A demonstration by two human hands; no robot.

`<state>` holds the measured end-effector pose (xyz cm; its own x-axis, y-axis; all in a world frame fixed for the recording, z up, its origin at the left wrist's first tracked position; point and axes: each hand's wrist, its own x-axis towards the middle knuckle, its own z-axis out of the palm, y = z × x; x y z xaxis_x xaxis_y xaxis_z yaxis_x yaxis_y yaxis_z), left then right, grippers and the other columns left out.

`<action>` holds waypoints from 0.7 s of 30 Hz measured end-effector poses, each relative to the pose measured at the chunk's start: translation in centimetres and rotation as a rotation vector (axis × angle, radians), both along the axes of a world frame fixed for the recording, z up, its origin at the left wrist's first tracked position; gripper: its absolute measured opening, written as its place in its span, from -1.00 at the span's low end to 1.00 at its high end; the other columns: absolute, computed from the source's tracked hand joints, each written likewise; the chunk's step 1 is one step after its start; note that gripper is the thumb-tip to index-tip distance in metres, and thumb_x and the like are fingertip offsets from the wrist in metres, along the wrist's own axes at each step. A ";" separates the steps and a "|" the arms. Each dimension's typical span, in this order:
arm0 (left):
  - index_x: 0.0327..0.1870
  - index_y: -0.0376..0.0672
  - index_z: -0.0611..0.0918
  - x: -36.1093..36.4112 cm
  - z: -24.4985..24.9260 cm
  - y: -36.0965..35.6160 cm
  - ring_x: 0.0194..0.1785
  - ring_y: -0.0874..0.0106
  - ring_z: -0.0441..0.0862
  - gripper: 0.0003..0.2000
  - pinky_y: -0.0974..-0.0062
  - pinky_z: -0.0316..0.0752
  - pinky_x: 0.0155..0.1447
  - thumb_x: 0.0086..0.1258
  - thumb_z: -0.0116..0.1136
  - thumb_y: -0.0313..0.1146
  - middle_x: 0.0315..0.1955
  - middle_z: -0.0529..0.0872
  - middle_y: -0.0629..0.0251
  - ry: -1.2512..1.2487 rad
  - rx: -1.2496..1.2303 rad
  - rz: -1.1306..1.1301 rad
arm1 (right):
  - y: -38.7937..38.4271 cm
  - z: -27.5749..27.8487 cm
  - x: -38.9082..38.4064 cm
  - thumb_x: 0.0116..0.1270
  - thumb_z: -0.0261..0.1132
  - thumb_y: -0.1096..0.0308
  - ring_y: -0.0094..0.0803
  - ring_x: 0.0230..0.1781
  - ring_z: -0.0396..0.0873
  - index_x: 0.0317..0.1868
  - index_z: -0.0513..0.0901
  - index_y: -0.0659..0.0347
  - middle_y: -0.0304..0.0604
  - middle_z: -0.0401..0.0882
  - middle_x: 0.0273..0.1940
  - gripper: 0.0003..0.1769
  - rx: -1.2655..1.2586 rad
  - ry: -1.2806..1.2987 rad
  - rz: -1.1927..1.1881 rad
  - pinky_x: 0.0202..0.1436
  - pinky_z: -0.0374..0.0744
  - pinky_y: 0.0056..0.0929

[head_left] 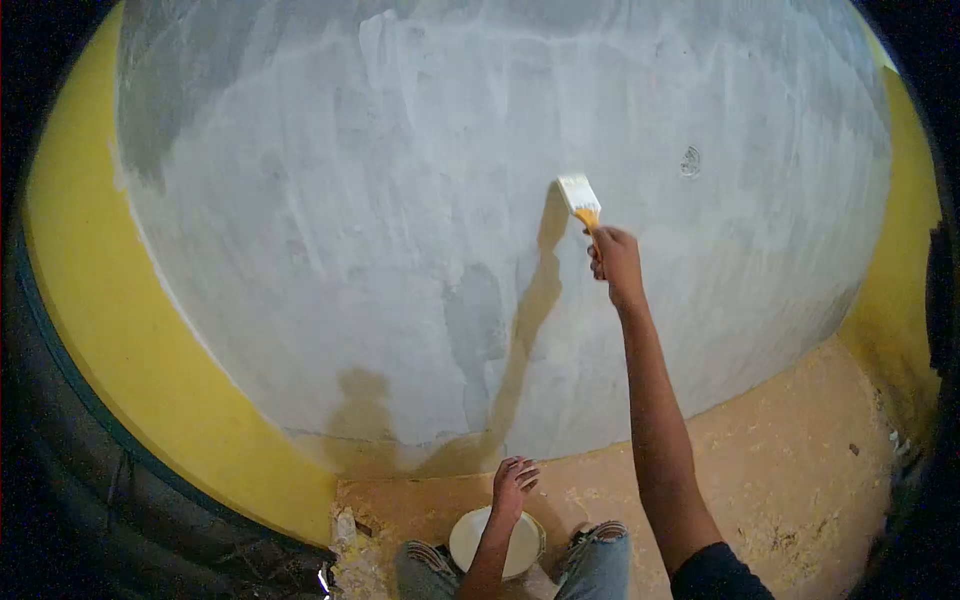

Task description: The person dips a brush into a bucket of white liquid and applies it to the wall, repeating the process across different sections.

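Observation:
My right hand (616,262) is wrapped round the orange handle of a paintbrush (580,198), arm stretched up and forward. The brush's white-coated bristles are right at the grey wall (400,210), which is covered in streaky whitish paint. Low in the view, my left hand (513,484) hovers over a bucket of white paint (527,548), its fingers loosely apart with nothing in them. The bucket stands between my knees, its left part overlapped by my forearm.
Yellow walls flank the grey one at left (90,300) and right (890,270). The tan floor (720,470) has paint spots and flakes. Debris (350,540) lies by the left corner. A round patch (690,161) marks the wall at right.

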<state>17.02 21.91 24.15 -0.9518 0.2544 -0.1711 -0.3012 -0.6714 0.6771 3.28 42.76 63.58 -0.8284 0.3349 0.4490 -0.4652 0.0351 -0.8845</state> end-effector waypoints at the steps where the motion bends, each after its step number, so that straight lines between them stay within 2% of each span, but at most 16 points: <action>1: 0.03 -0.03 0.49 0.1 0.2 -0.1 0.04 0.28 0.61 -0.70 0.26 0.47 0.09 0.33 0.18 -0.21 -0.04 0.65 0.24 0.018 0.014 -0.006 | -0.1 -1.7 -0.2 0.41 0.13 0.22 -0.61 -0.74 0.28 -0.24 0.61 0.29 -0.31 0.39 -0.61 -0.72 -0.007 -0.007 -0.001 -0.71 0.25 -0.58; 3: 0.03 -0.03 0.49 0.0 0.3 -0.1 0.05 0.28 0.61 -0.70 0.25 0.46 0.10 0.34 0.19 -0.20 -0.04 0.65 0.24 0.034 0.035 -0.007 | 0.4 -7.6 -2.0 0.45 0.09 0.22 -0.60 -0.74 0.28 -0.21 0.60 0.24 -0.33 0.37 -0.62 -0.73 -0.015 -0.070 0.031 -0.71 0.26 -0.57; 4: 0.03 -0.03 0.49 -0.1 0.2 -0.2 0.05 0.28 0.60 -0.70 0.25 0.46 0.11 0.33 0.19 -0.20 -0.04 0.65 0.23 0.016 0.029 -0.008 | 1.1 -11.3 -3.1 0.46 0.08 0.21 -0.59 -0.75 0.27 -0.19 0.60 0.22 -0.34 0.34 -0.63 -0.73 -0.068 -0.097 0.118 -0.71 0.27 -0.56; 7: 0.03 -0.03 0.50 -0.4 -0.2 -0.2 0.06 0.27 0.60 -0.69 0.24 0.45 0.12 0.33 0.20 -0.20 -0.04 0.65 0.23 -0.020 0.008 0.004 | 1.4 -22.3 -3.3 0.48 0.07 0.15 -0.60 -0.73 0.27 -0.19 0.59 0.18 -0.34 0.34 -0.64 -0.71 -0.056 -0.245 0.019 -0.68 0.30 -0.57; 8: 0.03 -0.03 0.51 -0.5 -0.3 -0.2 0.06 0.27 0.60 -0.69 0.24 0.45 0.12 0.32 0.20 -0.21 -0.04 0.65 0.22 -0.035 -0.007 0.013 | 2.8 -28.1 -4.7 0.48 0.07 0.13 -0.65 -0.77 0.22 -0.14 0.58 0.13 -0.39 0.31 -0.63 -0.72 0.033 -0.213 0.021 -0.73 0.20 -0.62; 9: 0.03 -0.03 0.51 -0.8 -0.6 -0.3 0.06 0.27 0.60 -0.69 0.24 0.45 0.12 0.32 0.20 -0.21 -0.04 0.65 0.22 -0.035 -0.006 0.020 | 2.8 -30.2 -3.7 0.48 0.07 0.14 -0.64 -0.78 0.21 -0.12 0.58 0.13 -0.37 0.32 -0.62 -0.73 -0.071 -0.359 0.058 -0.75 0.19 -0.62; 10: 0.03 -0.03 0.51 -0.9 -1.1 -0.6 0.05 0.27 0.61 -0.70 0.24 0.46 0.12 0.32 0.20 -0.22 -0.04 0.66 0.22 -0.016 0.010 0.022 | 3.0 -32.6 -3.2 0.47 0.08 0.15 -0.63 -0.80 0.19 -0.12 0.56 0.15 -0.34 0.32 -0.64 -0.74 -0.108 -0.388 0.087 -0.78 0.18 -0.61; 11: 0.03 -0.03 0.51 -0.8 -1.6 -0.8 0.05 0.27 0.61 -0.71 0.25 0.46 0.11 0.33 0.20 -0.24 -0.04 0.66 0.22 -0.001 0.027 0.023 | 3.4 -33.9 -2.8 0.47 0.08 0.15 -0.63 -0.80 0.19 -0.12 0.56 0.15 -0.34 0.32 -0.64 -0.74 -0.108 -0.395 0.091 -0.78 0.18 -0.61; 13: 0.03 -0.04 0.50 -0.9 -2.2 -0.8 0.04 0.27 0.61 -0.71 0.25 0.46 0.11 0.33 0.19 -0.25 -0.05 0.66 0.22 -0.018 0.026 0.031 | 4.1 -35.7 -2.1 0.45 0.10 0.12 -0.62 -0.81 0.19 -0.13 0.54 0.21 -0.31 0.30 -0.66 -0.70 -0.178 -0.571 0.151 -0.79 0.18 -0.60; 17: 0.02 -0.05 0.49 -0.9 -0.8 -0.7 0.04 0.26 0.61 -0.73 0.23 0.46 0.11 0.34 0.17 -0.28 -0.05 0.66 0.22 -0.059 -0.007 0.060 | 3.5 -33.5 -0.8 0.41 0.12 0.16 -0.57 -0.81 0.21 -0.22 0.54 0.30 -0.29 0.28 -0.69 -0.68 -0.183 -0.659 0.145 -0.78 0.21 -0.58; 20: 0.00 -0.05 0.48 -0.8 -0.9 -0.7 0.04 0.25 0.61 -0.73 0.23 0.46 0.10 0.33 0.18 -0.27 -0.05 0.66 0.22 -0.034 0.002 0.051 | 2.1 -29.1 -2.0 0.27 0.15 0.25 -0.47 -0.80 0.28 -0.44 0.55 0.33 -0.23 0.34 -0.70 -0.72 0.011 -0.651 0.009 -0.76 0.23 -0.45; 21: 0.00 -0.05 0.48 -0.5 -0.6 -0.6 0.04 0.25 0.61 -0.73 0.23 0.46 0.10 0.33 0.18 -0.27 -0.05 0.66 0.22 -0.042 -0.001 0.048 | 2.4 -28.2 -3.7 0.26 0.18 0.22 -0.46 -0.80 0.29 -0.44 0.55 0.32 -0.23 0.36 -0.70 -0.71 0.116 -0.549 -0.012 -0.75 0.23 -0.42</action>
